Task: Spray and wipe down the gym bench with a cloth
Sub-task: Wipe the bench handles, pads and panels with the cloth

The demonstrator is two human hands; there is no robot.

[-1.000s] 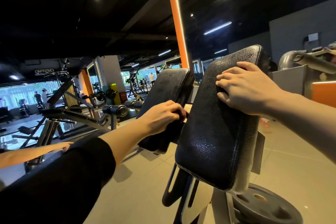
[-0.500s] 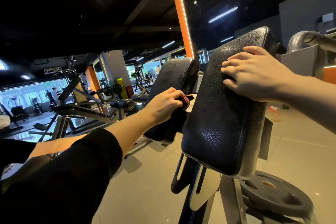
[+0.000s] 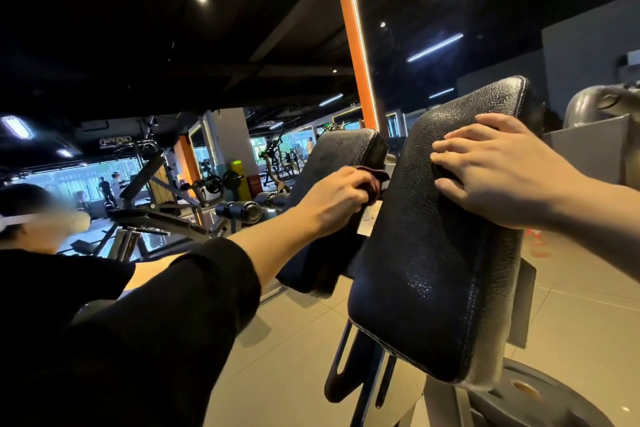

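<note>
Both pads (image 3: 440, 253) are black with that crinkly leather grain, and the cloth (image 3: 372, 180) I'm using is dark maroon. My sleeve (image 3: 156, 322) is plain black. Floor (image 3: 294, 340) is beige tile, and the mirror frame (image 3: 356, 45) is bright orange with a white light strip.

a person's left hand (image 3: 337, 199) grips a dark red cloth (image 3: 374, 180) against the inner edge of the far black bench pad (image 3: 332, 163), while the right hand (image 3: 498, 170) rests flat, fingers spread, on the upper face of the near black bench pad (image 3: 426, 288). a weight plate (image 3: 533, 399) lies on the tiled floor (image 3: 291, 350) below the pads. an orange-framed mirror (image 3: 356, 62) rises behind, with weight machines (image 3: 156, 198) beyond at left.
</note>
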